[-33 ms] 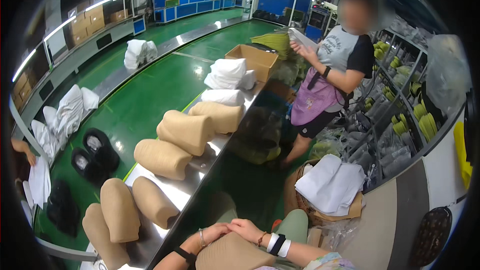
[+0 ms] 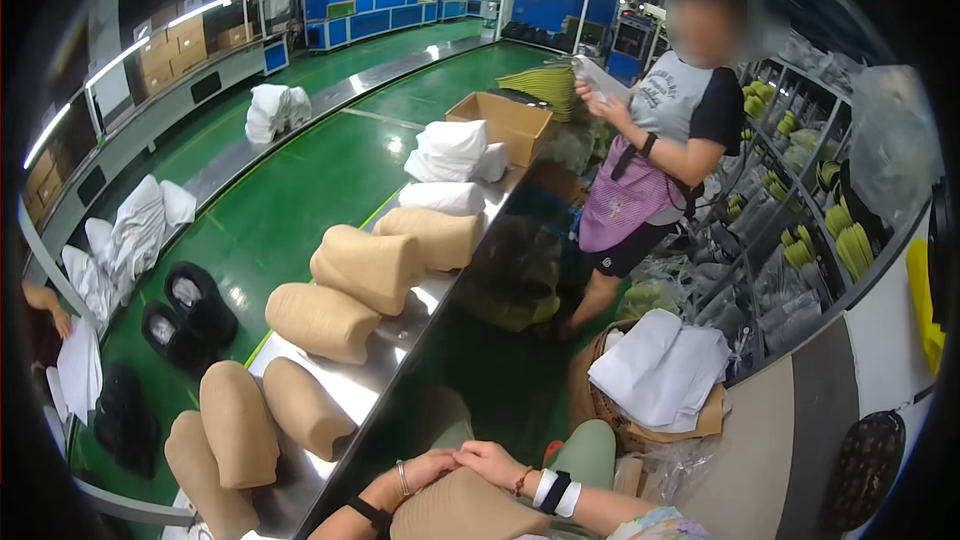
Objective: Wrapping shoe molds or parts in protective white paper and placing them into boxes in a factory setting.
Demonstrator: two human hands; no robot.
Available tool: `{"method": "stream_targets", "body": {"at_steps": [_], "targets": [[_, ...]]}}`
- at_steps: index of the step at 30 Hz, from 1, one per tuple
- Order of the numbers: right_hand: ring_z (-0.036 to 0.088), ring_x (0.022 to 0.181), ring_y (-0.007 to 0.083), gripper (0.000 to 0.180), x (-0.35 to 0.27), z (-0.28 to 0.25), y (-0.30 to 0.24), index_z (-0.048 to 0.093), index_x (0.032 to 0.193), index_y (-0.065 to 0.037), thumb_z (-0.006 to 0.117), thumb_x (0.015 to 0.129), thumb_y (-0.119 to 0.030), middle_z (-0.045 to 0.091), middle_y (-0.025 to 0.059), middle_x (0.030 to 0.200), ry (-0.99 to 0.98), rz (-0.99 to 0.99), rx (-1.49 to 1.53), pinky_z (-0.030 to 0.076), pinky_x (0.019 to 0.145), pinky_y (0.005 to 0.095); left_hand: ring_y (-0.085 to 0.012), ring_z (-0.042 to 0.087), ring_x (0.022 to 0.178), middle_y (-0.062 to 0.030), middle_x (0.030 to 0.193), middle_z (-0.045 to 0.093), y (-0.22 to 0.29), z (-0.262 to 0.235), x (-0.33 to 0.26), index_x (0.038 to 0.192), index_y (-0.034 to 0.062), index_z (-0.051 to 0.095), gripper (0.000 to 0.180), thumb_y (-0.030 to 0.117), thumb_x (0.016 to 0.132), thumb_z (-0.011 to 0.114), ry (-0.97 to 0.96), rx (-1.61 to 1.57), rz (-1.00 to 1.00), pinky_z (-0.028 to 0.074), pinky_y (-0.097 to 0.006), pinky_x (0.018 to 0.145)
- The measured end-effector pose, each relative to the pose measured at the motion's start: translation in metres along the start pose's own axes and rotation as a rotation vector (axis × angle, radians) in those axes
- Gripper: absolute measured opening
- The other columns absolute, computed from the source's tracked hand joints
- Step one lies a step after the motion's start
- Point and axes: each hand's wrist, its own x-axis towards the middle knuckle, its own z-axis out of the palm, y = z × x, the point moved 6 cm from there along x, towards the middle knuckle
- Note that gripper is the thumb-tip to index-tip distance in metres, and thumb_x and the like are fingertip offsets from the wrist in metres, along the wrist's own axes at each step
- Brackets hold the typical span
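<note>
1. first, we see tan boot-shaped pieces [image 2: 322, 322] lined along the steel ledge [image 2: 400, 325].
2. our left hand [image 2: 432, 468] and right hand [image 2: 492, 463] press flat, fingers touching, on a tan piece [image 2: 460, 510] at our lap.
3. rightward, a co-worker [image 2: 665, 130] stands.

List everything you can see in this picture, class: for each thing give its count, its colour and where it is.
tan pads: about seven, tan, along the metal bench
metal bench: one, silver, running up the middle
white bundles: several, white, farther up the bench and on the belt
green belt: one, green, left of the bench
black pieces: a few, black, on the belt at left
cardboard box: one, brown, far end of the bench
co-worker: one, grey and black top, purple apron, standing right of the bench
white sheets: one stack, white, on a basket at lower right
tan piece: one, tan, bottom centre under both hands
left hand: resting on the tan piece
right hand: resting on the tan piece, touching the left hand
</note>
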Motion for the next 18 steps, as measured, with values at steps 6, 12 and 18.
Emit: {"method": "stream_targets", "body": {"at_steps": [6, 12, 18], "targets": [[0.047, 0.064, 0.0041, 0.021, -0.012, -0.01, 0.007, 0.059, 0.076, -0.002, 0.053, 0.086, -0.02, 0.054, -0.0024, 0.067, -0.009, 0.039, 0.224, 0.038, 0.058, 0.02, -0.0066, 0.053, 0.07, -0.0002, 0.082, 0.057, 0.01, 0.018, 0.001, 0.097, 0.0036, 0.058, 0.023, 0.013, 0.079, 0.047, -0.053, -0.015, 0.011, 0.041, -0.02, 0.058], [0.049, 0.067, 0.0055, 0.016, -0.053, -0.066, -0.003, 0.057, 0.076, -0.005, 0.055, 0.085, -0.019, 0.054, -0.0024, 0.071, 0.143, 0.181, 0.466, 0.04, 0.062, 0.0199, -0.0092, 0.055, 0.082, -0.0043, 0.091, 0.059, -0.009, 0.003, 0.015, 0.102, 0.004, 0.057, 0.026, 0.018, 0.083, 0.045, -0.084, 0.138, 0.013, 0.043, -0.022, 0.073], [0.052, 0.074, 0.0089, 0.01, -0.07, -0.083, -0.011, 0.056, 0.083, -0.005, 0.057, 0.084, -0.015, 0.056, 0.001, 0.079, 0.383, 0.067, 0.285, 0.043, 0.067, 0.0234, -0.016, 0.055, 0.091, -0.0098, 0.096, 0.061, -0.021, -0.02, 0.023, 0.099, -0.0012, 0.061, 0.037, 0.029, 0.087, 0.045, 0.019, 0.469, 0.149, 0.042, -0.029, 0.081]]}}
